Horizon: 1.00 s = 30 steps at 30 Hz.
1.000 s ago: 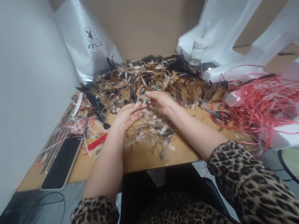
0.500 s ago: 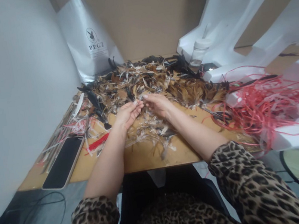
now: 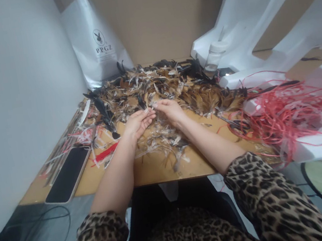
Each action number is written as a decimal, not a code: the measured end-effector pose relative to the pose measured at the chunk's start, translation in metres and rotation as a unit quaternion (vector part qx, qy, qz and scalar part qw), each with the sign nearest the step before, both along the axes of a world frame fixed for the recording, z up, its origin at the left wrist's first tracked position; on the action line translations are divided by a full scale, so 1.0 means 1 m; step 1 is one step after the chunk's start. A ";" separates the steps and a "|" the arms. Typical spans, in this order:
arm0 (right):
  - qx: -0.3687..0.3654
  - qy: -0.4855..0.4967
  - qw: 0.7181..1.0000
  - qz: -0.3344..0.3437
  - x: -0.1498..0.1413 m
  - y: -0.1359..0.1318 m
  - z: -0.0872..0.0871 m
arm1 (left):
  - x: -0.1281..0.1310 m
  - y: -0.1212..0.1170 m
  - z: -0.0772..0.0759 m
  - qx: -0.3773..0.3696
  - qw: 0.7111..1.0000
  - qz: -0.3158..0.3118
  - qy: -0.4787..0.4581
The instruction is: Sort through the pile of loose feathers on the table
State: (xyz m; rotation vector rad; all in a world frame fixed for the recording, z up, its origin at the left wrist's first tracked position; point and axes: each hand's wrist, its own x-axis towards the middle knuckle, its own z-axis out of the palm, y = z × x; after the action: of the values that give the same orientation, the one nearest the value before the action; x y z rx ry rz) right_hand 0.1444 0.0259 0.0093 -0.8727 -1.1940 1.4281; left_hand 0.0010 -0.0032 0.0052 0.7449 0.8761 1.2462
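Note:
My left hand (image 3: 139,122) and my right hand (image 3: 170,111) meet fingertip to fingertip over the middle of the table. Both are closed in a pinch around something small and pale, most likely a feather, though it is too small to make out. Behind them spreads a large heap of brown, white and black feathers (image 3: 157,81). Beneath and in front of my hands lies a smaller scatter of feather scraps and fluff (image 3: 169,141). Left of my left hand rests a long black feather (image 3: 103,113).
A phone (image 3: 68,175) lies at the table's left edge, near a red strip (image 3: 106,152). Tangled red ribbon (image 3: 288,116) covers the right side, with scissors (image 3: 237,123) beside it. A white bag (image 3: 97,45) and a clear jar (image 3: 214,55) stand behind.
My right hand has shifted slightly left, its fingers turning in toward my left fingertips. The left hand has barely moved. Everything else stays in place.

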 end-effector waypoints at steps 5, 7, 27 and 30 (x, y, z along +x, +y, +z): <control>0.053 -0.044 0.998 -0.011 -0.002 -0.004 0.001 | 0.001 -0.002 0.000 0.004 1.000 -0.025 0.016; 0.070 -0.055 0.996 -0.019 -0.003 -0.005 0.002 | 0.001 -0.001 -0.002 0.009 0.999 -0.034 0.025; 0.034 -0.042 0.998 -0.024 -0.007 -0.007 0.000 | 0.005 -0.002 -0.004 0.051 0.991 -0.019 0.119; 0.027 -0.019 0.999 -0.018 -0.008 -0.006 -0.002 | 0.005 -0.002 -0.005 0.057 0.991 -0.011 0.121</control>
State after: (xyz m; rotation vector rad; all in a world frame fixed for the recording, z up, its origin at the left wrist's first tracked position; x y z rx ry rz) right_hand 0.1363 0.0198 0.0076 -0.8835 -1.2335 1.3493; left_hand 0.0063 -0.0053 0.0007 1.0103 0.9959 1.2108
